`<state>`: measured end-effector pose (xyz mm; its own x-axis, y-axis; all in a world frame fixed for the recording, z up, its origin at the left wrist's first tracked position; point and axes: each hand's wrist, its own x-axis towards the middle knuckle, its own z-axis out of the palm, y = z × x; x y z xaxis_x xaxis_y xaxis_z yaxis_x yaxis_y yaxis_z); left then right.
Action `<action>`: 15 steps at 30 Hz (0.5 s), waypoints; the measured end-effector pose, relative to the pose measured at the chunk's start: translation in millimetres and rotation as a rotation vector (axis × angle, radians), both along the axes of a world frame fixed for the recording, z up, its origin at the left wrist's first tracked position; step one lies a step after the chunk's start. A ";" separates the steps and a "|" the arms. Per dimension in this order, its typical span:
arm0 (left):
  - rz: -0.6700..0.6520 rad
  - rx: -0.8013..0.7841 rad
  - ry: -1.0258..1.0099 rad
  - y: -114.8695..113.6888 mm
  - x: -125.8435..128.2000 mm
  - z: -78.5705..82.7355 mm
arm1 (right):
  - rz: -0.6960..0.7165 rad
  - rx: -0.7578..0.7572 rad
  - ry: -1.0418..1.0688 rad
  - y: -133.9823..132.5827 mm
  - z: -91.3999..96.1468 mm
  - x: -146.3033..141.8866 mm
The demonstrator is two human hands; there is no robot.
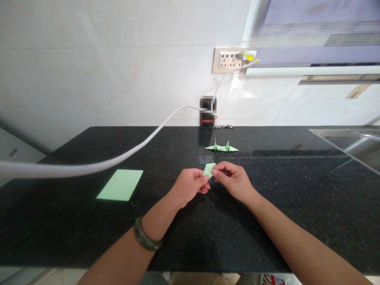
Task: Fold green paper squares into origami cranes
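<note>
Between my two hands is a small folded piece of light green paper [209, 169], held a little above the dark countertop. My left hand [190, 184] is closed on its left side, thumb on top and fingers beneath. With thumb and forefinger, my right hand [233, 179] pinches the paper's right edge. Just beyond the hands stand green paper cranes [222, 147], side by side on the counter. Off to the left lies a stack of flat green paper sheets [120, 185]. The finer folds of the held piece are too small to make out.
A white cable [148, 139] arcs across the left foreground to a pixelated device [208, 113] against the wall. Wall sockets [228, 60] with a plug are above it. The black speckled counter [175, 237] ends at a front edge below. A metal sink [350, 148] is at right.
</note>
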<state>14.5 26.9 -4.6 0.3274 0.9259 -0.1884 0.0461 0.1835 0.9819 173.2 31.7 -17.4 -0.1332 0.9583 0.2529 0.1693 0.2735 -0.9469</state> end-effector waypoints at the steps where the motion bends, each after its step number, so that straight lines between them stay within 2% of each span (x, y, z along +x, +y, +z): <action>1: 0.001 0.015 0.010 0.1 0.0 -0.5 | 0.001 -0.032 0.046 0.1 0.3 -0.4; 3: -0.009 0.053 0.037 0.0 -0.1 -1.6 | 0.014 -0.120 0.139 0.2 1.0 -0.9; 5: -0.047 0.091 0.078 0.0 -1.2 -2.8 | 0.083 -0.204 0.138 0.4 1.6 -0.2; 10: -0.130 0.226 0.239 2.3 -9.7 -5.0 | 0.209 -0.248 -0.106 1.7 2.5 9.0; 13: -0.109 0.287 0.270 5.1 -14.1 -4.9 | 0.286 -0.279 -0.196 2.0 2.9 13.4; 15: -0.077 0.287 0.223 6.5 -13.9 -3.8 | 0.298 -0.281 -0.203 1.1 2.5 12.1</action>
